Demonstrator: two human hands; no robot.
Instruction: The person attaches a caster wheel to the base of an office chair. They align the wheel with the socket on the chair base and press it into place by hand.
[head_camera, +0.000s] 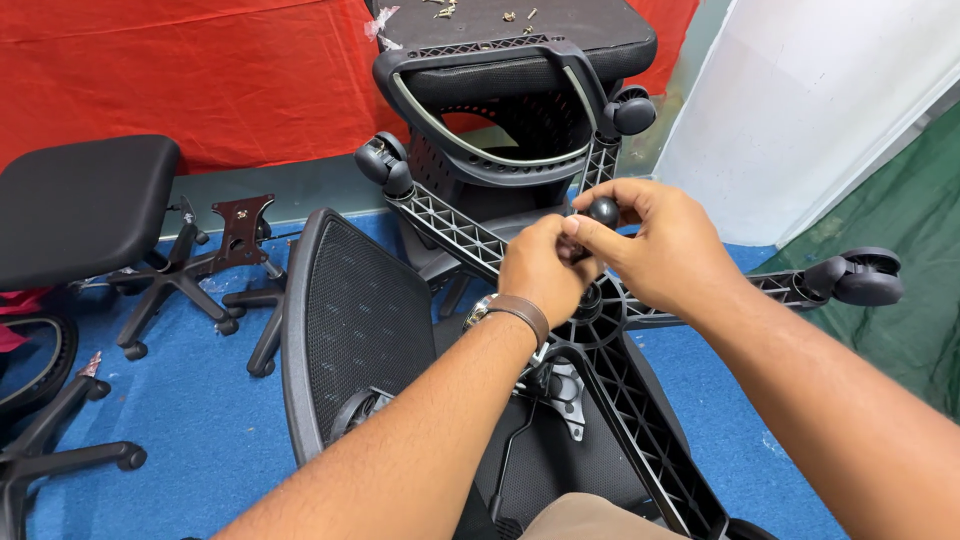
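While hovering over the hub of the upturned star base (600, 300), at the middle of the frame, working with both hands on 1 small black knob (603, 210). Judging by the grip, seating or turning that knob at the hub, with the part not yet let go.

Right hand (660, 245): reaching in from the right, curling its fingers (620, 195) around the knob, thumb and forefinger pressing together on it with almost no gap.

Left hand (540, 270): coming up from the lower middle, wearing a brown strap (520, 310) at the wrist, bunching its fingers tightly just under the knob and touching the right hand. Pinching either the knob's underside or a stem beneath it; being hidden there, not telling which.

For a next move, calling for a steady pinch from 1 hand and small, careful turning or pressing from the other, keeping the knob straight above the hub.

Around the hands: 3 castors (868, 278) sitting at the ends of the base's arms, a mesh backrest (350, 320) lying at the lower left on the blue floor (200, 420), a chair seat (540, 40) carrying loose screws (510, 15) at the top, a black stool (80, 200) standing at the left, a red cloth (200, 70) hanging behind.
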